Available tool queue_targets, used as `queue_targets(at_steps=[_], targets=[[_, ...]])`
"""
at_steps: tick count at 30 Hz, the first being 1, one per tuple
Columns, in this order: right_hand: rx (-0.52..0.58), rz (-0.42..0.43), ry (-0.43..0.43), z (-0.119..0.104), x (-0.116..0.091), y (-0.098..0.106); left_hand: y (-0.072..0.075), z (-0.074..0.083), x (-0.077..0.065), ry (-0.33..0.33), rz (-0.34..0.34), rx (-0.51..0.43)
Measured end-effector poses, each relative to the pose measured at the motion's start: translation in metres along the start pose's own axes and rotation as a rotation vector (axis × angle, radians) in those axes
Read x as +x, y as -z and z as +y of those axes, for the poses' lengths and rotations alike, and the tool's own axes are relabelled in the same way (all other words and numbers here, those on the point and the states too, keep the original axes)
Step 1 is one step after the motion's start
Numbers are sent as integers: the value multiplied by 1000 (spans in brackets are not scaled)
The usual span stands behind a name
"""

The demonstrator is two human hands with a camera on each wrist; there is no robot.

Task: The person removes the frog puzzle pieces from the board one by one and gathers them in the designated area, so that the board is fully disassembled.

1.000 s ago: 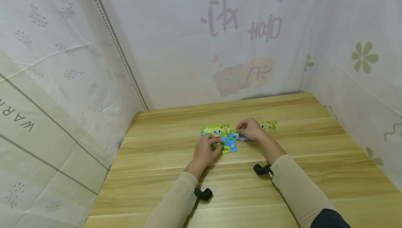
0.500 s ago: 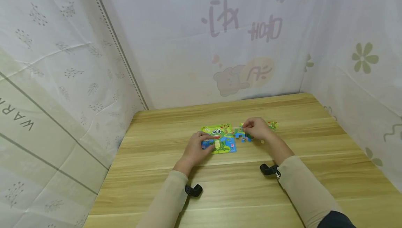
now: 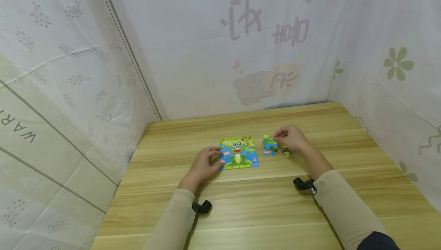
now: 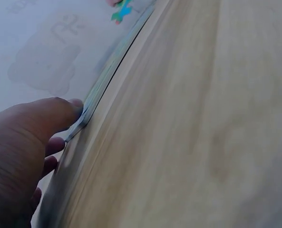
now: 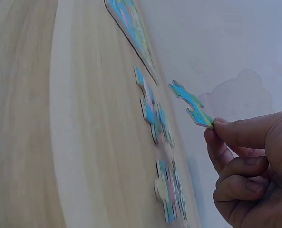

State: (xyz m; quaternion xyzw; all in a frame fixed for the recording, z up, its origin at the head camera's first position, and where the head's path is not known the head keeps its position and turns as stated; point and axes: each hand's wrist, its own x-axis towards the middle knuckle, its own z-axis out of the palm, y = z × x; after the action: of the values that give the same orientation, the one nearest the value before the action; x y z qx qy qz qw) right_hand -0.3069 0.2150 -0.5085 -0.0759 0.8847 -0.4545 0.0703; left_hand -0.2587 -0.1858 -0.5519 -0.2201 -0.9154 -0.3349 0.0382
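Observation:
A square frog puzzle (image 3: 239, 152) lies flat on the table, a green frog on a blue and yellow-green ground. At its left edge rests my left hand (image 3: 205, 162), thumb and forefinger spread apart; the left wrist view shows the thumb (image 4: 60, 114) at the puzzle's corner. To the right, my right hand (image 3: 293, 138) pinches a blue and green jigsaw piece (image 5: 193, 102) between thumb and fingertips. The piece is raised off the table, over several loose jigsaw pieces (image 3: 287, 151). Part of that group is hidden behind the right hand.
The wood-grain table (image 3: 241, 211) reaches back to a pale printed curtain (image 3: 206, 51), with more curtain on both sides. Black wrist devices (image 3: 202, 206) sit at both sleeve cuffs.
My left hand has drawn left off the puzzle's middle to its edge, uncovering the frog. My right hand has moved right, carrying the pinched jigsaw piece away from the puzzle.

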Motion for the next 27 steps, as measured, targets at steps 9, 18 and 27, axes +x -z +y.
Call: queue_targets(at_steps=[9,18,27], targets=[[14,14,-1,16,-15,19,-1,-4,-3,-30,6,2],[44,38,-19,27,-27,34,-3,-8,-3,-53,2,38],[71,55,-33,41,-37,43,-4,-8,-2,-55,-2,47]])
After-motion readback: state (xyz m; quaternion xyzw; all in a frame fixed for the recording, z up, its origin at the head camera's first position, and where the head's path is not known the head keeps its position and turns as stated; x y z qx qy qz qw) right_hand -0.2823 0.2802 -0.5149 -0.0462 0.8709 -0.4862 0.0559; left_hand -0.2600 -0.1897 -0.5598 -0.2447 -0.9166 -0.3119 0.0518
